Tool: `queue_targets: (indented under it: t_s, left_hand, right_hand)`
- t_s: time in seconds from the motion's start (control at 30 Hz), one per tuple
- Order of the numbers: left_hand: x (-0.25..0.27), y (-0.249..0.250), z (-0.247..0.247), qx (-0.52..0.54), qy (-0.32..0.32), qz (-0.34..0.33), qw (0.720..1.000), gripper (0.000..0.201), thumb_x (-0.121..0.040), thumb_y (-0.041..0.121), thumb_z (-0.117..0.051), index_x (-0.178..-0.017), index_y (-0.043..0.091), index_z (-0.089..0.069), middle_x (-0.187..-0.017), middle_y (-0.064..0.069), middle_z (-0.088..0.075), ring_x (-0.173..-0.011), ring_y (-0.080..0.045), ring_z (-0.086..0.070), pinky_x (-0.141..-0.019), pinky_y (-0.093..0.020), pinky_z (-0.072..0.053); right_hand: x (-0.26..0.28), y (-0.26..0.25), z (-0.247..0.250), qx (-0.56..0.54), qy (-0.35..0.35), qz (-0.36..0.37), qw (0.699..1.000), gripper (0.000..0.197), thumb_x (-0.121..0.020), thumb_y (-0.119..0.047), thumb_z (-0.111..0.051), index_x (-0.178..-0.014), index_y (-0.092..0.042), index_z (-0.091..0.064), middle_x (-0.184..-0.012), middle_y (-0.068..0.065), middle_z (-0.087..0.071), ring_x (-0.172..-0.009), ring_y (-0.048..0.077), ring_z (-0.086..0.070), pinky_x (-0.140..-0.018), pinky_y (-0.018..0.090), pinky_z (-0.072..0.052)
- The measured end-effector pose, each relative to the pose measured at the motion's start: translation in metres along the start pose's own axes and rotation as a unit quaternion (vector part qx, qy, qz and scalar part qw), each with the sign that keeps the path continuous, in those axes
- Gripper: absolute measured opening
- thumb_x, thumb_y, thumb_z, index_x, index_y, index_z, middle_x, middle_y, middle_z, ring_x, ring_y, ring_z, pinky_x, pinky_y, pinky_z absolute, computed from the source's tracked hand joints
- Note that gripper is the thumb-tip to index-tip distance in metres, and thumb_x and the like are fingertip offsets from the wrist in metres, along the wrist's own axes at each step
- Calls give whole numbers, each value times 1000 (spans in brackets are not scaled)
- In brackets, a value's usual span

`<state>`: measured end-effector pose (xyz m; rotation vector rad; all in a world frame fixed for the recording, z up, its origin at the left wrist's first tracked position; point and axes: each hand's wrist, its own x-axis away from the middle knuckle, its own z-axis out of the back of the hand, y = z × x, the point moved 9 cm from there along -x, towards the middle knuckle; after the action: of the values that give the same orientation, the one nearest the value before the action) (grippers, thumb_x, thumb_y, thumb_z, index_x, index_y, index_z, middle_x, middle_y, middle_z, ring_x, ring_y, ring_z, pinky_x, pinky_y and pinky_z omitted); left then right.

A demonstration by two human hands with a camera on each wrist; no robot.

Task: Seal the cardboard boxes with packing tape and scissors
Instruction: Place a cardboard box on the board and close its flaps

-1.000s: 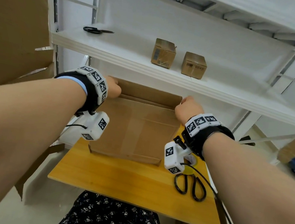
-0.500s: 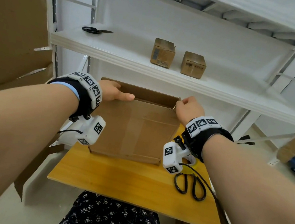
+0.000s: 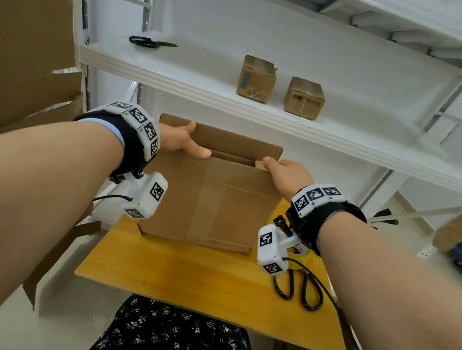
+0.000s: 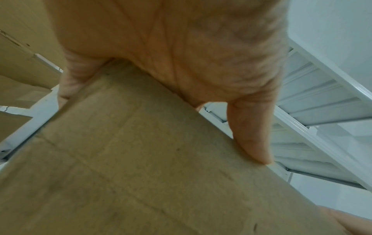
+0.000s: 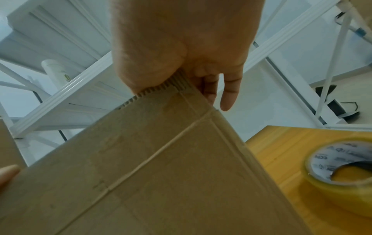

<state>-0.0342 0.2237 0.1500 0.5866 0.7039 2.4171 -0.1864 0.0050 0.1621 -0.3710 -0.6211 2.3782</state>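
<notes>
Head view: my left hand (image 3: 180,142) and right hand (image 3: 288,171) pinch the cardboard box (image 3: 209,198) flap; packing tape (image 5: 342,173) beside it unused, sealing not begun.

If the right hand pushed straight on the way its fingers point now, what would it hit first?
Probably the cardboard box's raised far flap; the right hand already grips the near flap's corner. Behind it stands the white shelf, though depth is unclear.

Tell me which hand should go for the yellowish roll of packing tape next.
Right. The yellowish roll of packing tape lies on the wooden table just beside the right hand; the left hand is across the open cardboard box.
</notes>
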Motion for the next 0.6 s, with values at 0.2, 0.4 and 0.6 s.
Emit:
queue_targets:
  t_s: [0.2, 0.4, 0.6]
  left_hand:
    - [5, -1, 6, -39, 12, -16, 999, 104, -72, 77, -52, -154, 35, -4, -162, 0, -11, -149, -26, -12, -120, -43, -10]
    - [12, 0, 21, -37, 156, -57, 985, 89, -69, 75, -62, -141, 34, -30, -139, -9, -45, -117, -31, -53, -97, -41, -43]
    - [7, -12, 21, -61, 240, -8, 969, 90, -62, 76, -68, -136, 36, -35, -136, -10, -27, -120, -38, -45, -102, -50, -42]
  right_hand:
    - [0, 2, 1, 56, -15, -12, 998, 69, -99, -67, -17, -61, -13, -39, -66, 5, -47, -60, 21, -44, -57, 32, -32]
    - [-4, -14, -1, 138, -21, 35, 990, 71, -100, -64, -14, -59, -13, -40, -61, 4, -45, -58, 22, -46, -59, 33, -35]
    - [-6, -29, -12, 166, 0, 79, 983, 44, -102, -50, -42, -110, -8, -53, -104, 11, -59, -93, 32, -59, -74, 36, -45]
